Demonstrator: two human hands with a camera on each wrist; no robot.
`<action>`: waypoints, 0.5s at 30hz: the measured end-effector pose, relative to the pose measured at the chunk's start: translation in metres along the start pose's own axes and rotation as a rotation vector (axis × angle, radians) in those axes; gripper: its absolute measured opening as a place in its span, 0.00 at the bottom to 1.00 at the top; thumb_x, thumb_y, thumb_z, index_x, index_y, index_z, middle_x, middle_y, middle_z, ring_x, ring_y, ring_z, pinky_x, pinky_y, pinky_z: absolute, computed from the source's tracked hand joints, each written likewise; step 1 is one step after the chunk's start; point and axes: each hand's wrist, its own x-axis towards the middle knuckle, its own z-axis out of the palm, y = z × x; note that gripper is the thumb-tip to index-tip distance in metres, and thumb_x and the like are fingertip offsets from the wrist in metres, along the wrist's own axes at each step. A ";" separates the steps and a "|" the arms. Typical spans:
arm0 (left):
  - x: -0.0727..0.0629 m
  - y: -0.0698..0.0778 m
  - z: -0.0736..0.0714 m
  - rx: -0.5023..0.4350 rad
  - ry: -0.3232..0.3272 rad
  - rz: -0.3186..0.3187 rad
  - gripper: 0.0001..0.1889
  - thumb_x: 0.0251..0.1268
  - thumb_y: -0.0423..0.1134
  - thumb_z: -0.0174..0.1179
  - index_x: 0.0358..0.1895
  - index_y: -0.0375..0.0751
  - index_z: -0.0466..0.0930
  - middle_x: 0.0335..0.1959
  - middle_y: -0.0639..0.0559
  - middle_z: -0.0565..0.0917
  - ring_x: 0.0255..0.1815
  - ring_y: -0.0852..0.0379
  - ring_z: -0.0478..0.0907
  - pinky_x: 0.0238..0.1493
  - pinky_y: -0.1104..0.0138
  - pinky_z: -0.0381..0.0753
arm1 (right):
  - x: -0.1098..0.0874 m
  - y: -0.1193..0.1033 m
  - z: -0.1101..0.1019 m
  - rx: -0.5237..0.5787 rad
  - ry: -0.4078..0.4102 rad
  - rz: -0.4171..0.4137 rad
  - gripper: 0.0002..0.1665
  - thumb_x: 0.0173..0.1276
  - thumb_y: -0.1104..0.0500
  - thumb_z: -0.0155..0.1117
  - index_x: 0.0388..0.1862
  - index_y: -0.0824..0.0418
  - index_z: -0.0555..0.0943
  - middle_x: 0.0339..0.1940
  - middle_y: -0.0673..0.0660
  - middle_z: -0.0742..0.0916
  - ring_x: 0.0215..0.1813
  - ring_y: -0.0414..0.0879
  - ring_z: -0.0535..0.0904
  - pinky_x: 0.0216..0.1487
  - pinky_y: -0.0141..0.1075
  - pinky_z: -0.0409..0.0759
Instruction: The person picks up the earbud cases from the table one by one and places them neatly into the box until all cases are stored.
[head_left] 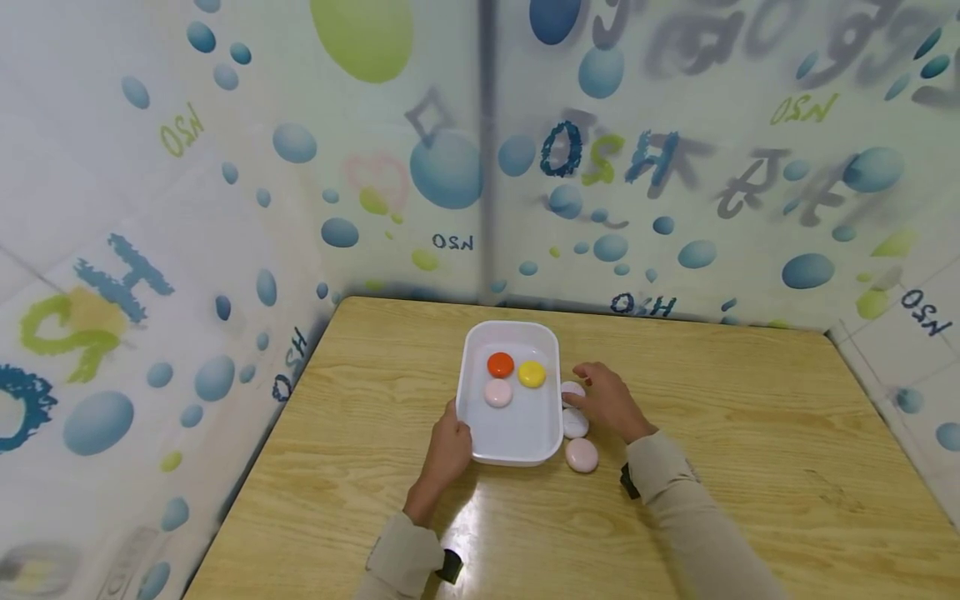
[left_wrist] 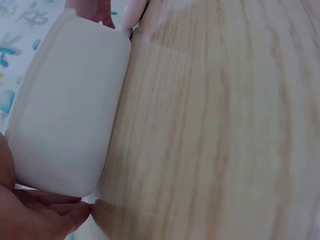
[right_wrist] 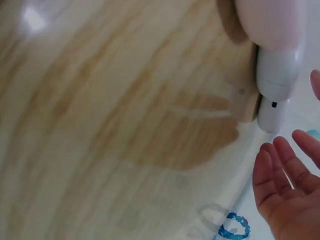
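A white rectangular tray lies on the table. My left hand grips its near left side, thumb at the rim and fingers along the outer wall. Inside are a red-orange round piece, a yellow one and a pale pink one, all smooth and glossy. Along the tray's right side sit a pink round piece, a white one and a pale one partly behind my right hand. That hand hovers beside the pale piece, fingers loosely bent and apart.
The wood-grain table reaches back to a wall sheet printed with blue and green drops and lettering. More patterned wall stands along the left edge. A dark band sits at the right wrist.
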 end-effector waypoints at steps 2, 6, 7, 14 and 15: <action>0.000 0.000 0.000 -0.002 -0.001 -0.003 0.26 0.65 0.22 0.38 0.67 0.16 0.60 0.61 0.20 0.73 0.65 0.31 0.71 0.65 0.44 0.73 | -0.001 -0.001 0.002 -0.010 -0.003 0.019 0.34 0.66 0.50 0.69 0.65 0.67 0.74 0.60 0.65 0.79 0.59 0.59 0.77 0.60 0.52 0.79; 0.000 -0.001 0.000 -0.009 -0.002 -0.008 0.26 0.65 0.22 0.38 0.67 0.17 0.60 0.61 0.20 0.73 0.65 0.31 0.71 0.65 0.44 0.73 | -0.002 -0.001 0.007 -0.041 0.006 0.007 0.35 0.64 0.48 0.69 0.64 0.67 0.75 0.56 0.65 0.81 0.54 0.56 0.78 0.57 0.51 0.80; 0.000 -0.001 0.000 -0.011 -0.002 -0.007 0.26 0.65 0.22 0.38 0.67 0.17 0.60 0.61 0.20 0.73 0.65 0.31 0.71 0.65 0.43 0.73 | -0.002 -0.001 0.008 -0.052 0.012 -0.003 0.34 0.64 0.48 0.69 0.63 0.67 0.76 0.55 0.65 0.81 0.52 0.56 0.78 0.56 0.50 0.81; -0.001 0.000 0.000 -0.016 0.006 -0.014 0.26 0.65 0.23 0.39 0.67 0.18 0.61 0.61 0.21 0.73 0.64 0.31 0.72 0.65 0.44 0.73 | -0.001 0.000 0.012 -0.121 0.039 -0.018 0.31 0.64 0.49 0.69 0.58 0.67 0.77 0.50 0.65 0.82 0.48 0.55 0.79 0.52 0.49 0.81; -0.001 0.000 0.000 -0.019 0.004 -0.015 0.26 0.65 0.23 0.39 0.67 0.18 0.61 0.61 0.21 0.73 0.64 0.31 0.72 0.65 0.44 0.73 | -0.001 -0.001 0.012 -0.126 0.040 -0.016 0.31 0.64 0.49 0.69 0.58 0.68 0.77 0.50 0.65 0.82 0.47 0.55 0.79 0.51 0.49 0.81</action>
